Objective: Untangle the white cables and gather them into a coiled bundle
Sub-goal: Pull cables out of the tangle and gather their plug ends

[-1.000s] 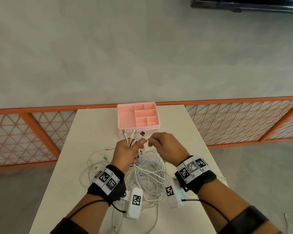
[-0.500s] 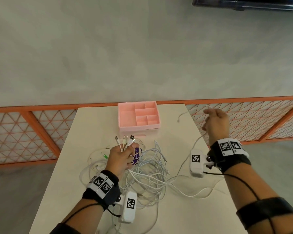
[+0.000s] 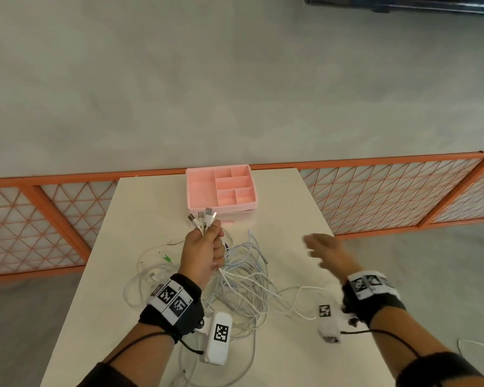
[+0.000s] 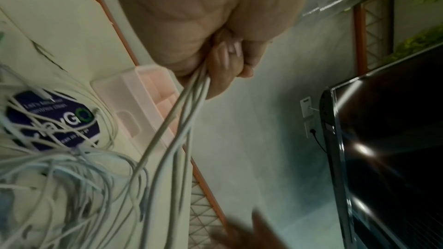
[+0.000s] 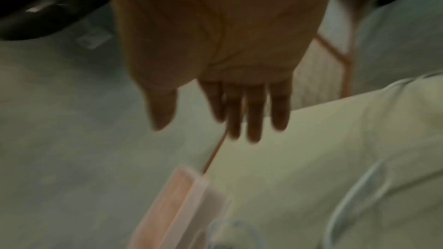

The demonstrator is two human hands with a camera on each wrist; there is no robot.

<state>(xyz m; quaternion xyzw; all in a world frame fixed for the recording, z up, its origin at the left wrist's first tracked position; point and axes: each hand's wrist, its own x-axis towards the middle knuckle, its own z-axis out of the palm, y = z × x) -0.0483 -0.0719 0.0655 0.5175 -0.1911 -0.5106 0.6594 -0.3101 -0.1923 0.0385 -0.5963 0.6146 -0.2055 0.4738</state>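
A tangle of white cables (image 3: 243, 277) lies on the white table (image 3: 288, 224) in front of me. My left hand (image 3: 207, 247) is raised over it and grips several cable ends in a fist, with the plugs (image 3: 203, 217) sticking up above the knuckles. From below, the cables (image 4: 177, 120) run down out of that fist (image 4: 230, 63) to the heap. My right hand (image 3: 323, 250) hovers blurred to the right of the tangle, fingers (image 5: 254, 116) straight and holding nothing. One white cable (image 3: 302, 296) trails right across the table toward it.
A pink compartment tray (image 3: 221, 188) sits at the table's far edge, just beyond the plugs. A purple round sticker (image 4: 55, 120) lies under the cables. An orange lattice fence (image 3: 389, 196) runs behind the table. A dark screen (image 4: 388, 139) hangs on the wall.
My right hand let go of the cable it had drawn out to the far right and has swung back toward the tangle, empty. My left hand has lifted its bunch of ends slightly.
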